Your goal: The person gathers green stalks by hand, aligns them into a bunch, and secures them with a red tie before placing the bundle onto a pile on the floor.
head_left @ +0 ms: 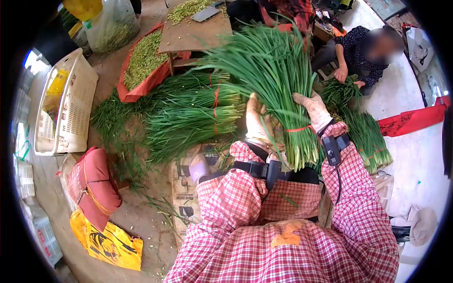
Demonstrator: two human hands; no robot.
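Observation:
A thick bundle of garlic chives (278, 70) is raised in front of me, its pale cut ends pointing down and its green leaves fanning up and left. A red band (299, 129) circles it near the stem ends. My right hand (312, 107), in a pale glove, grips the bundle's right side. Beside the left edge stands my left hand (257, 120), also gloved, its fingers pointing up and apart, close to the leaves. Several tied chive bundles (193, 120) lie on the floor to the left.
A white plastic crate (66, 104) stands at far left, near a red-lined heap of chopped greens (144, 59). A low wooden table (196, 35) is ahead. At right a seated person (361, 54) handles greens beside more bundles (365, 137). A yellow bag (106, 240) lies left.

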